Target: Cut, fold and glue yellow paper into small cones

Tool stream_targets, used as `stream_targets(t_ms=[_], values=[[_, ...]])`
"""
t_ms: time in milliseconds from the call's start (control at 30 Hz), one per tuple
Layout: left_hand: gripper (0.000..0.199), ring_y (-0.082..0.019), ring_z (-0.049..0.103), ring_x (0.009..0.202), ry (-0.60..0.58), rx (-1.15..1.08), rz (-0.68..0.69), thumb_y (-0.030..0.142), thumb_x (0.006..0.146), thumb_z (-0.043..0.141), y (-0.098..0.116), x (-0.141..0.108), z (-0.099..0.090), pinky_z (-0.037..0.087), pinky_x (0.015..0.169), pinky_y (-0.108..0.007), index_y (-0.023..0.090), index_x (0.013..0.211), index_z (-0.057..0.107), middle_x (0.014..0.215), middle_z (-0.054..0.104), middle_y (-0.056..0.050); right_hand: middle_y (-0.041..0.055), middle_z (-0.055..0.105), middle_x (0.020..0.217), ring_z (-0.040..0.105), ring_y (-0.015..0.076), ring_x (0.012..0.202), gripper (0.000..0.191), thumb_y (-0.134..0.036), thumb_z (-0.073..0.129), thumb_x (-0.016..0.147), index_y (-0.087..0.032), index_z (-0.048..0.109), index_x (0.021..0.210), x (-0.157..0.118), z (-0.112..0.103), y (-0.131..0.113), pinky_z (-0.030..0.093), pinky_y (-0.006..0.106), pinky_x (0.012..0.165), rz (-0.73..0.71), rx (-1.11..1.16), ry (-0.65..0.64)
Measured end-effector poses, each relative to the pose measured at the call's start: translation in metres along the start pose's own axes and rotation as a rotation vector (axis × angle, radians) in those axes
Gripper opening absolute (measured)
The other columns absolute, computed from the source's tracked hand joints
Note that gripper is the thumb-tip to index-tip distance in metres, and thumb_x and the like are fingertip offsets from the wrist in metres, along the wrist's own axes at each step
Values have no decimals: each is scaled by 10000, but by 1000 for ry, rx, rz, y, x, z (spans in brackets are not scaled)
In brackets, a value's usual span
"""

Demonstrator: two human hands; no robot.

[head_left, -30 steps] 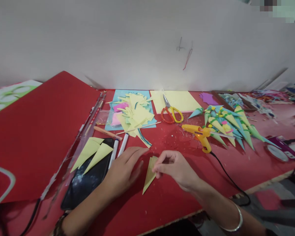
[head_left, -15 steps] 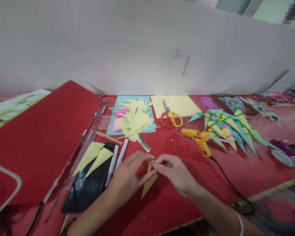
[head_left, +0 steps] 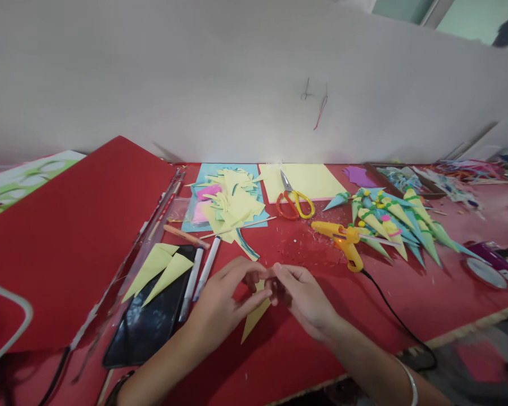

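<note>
Between my hands, over the red table, is a pointed yellow paper cone (head_left: pixel 254 321), its tip toward me and its wide end hidden behind fingers. My left hand (head_left: pixel 228 296) is closed on it, thumb and fingers around the wide end. My right hand (head_left: pixel 307 299) meets it at that end, thumb and fingers pinched together; whatever they hold, if anything, is hidden. Two yellow paper cones (head_left: pixel 169 276) lie on a black phone (head_left: pixel 141 335) left of my hands. Beside the phone are two white markers (head_left: pixel 207 268). A yellow glue gun (head_left: pixel 341 239) lies to the right.
Scissors (head_left: pixel 296 204) rest by a yellow paper sheet (head_left: pixel 317 177). Paper scraps (head_left: pixel 237 203) are heaped on blue paper. Finished blue and yellow cones (head_left: pixel 389 220) pile up at right. The glue gun's black cord (head_left: pixel 400 321) crosses the table. A red board (head_left: pixel 68 254) stands at left.
My right hand has shifted slightly, its thumb and index finger now raised and stretched toward my left fingertips. The yellow paper cone stays in nearly the same place.
</note>
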State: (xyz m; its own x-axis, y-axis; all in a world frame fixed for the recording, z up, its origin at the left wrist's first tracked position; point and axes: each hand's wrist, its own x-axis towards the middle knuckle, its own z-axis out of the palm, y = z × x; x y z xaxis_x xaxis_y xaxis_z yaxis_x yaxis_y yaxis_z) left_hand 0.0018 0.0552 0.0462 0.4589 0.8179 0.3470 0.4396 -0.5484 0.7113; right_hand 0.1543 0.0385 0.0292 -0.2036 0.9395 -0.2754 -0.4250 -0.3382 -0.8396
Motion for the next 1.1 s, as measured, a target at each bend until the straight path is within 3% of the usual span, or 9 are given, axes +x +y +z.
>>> stream_targets(t_ms=[133, 267, 533, 733, 833, 967, 1100], values=[[41, -91, 566, 614, 68, -72, -52, 219, 791, 555, -5, 1, 2, 470, 578, -201, 189, 817, 567, 711, 593, 28, 27, 618, 687, 492, 69, 564, 336, -470, 652, 697, -149, 712, 776, 0, 0, 2, 381, 226, 579, -4, 83, -24], [65, -92, 564, 596, 135, -70, -64, 217, 786, 557, -9, 3, -1, 458, 560, -192, 184, 734, 580, 659, 595, 27, 48, 620, 751, 513, 92, 640, 341, -452, 600, 759, -143, 705, 858, -1, -3, 4, 396, 255, 659, 25, 150, -135], [164, -86, 541, 552, 163, 27, -19, 223, 821, 491, -16, 0, -3, 420, 530, -178, 183, 668, 534, 606, 578, 31, 44, 600, 767, 509, 100, 664, 356, -448, 540, 810, -151, 688, 939, -3, -5, 4, 369, 243, 649, 83, 151, -257], [274, -86, 478, 485, 213, 106, -97, 237, 863, 365, -14, -2, -5, 380, 503, -188, 185, 621, 481, 530, 499, 43, 39, 594, 843, 512, 90, 682, 415, -490, 519, 809, -189, 639, 1067, -3, -4, -1, 363, 234, 658, 168, 216, -388], [305, -82, 452, 458, 191, 58, -106, 256, 876, 329, -12, -2, -5, 362, 481, -183, 183, 621, 480, 513, 476, 49, 42, 591, 854, 518, 93, 693, 436, -495, 503, 818, -186, 612, 1105, -3, -5, -1, 366, 244, 674, 166, 209, -405], [291, -78, 449, 462, 47, 34, -69, 290, 851, 403, -14, -3, -4, 337, 459, -172, 184, 588, 471, 511, 480, 52, 52, 599, 844, 521, 111, 699, 423, -492, 514, 809, -178, 627, 1069, -4, -5, 0, 375, 261, 661, 154, 149, -417], [382, -75, 415, 431, -14, 12, -44, 244, 872, 315, -14, -3, -6, 320, 456, -180, 182, 512, 428, 466, 426, 52, 42, 606, 817, 524, 105, 690, 363, -454, 533, 808, -204, 650, 1043, -8, -4, -1, 380, 267, 667, 107, 99, -416]])
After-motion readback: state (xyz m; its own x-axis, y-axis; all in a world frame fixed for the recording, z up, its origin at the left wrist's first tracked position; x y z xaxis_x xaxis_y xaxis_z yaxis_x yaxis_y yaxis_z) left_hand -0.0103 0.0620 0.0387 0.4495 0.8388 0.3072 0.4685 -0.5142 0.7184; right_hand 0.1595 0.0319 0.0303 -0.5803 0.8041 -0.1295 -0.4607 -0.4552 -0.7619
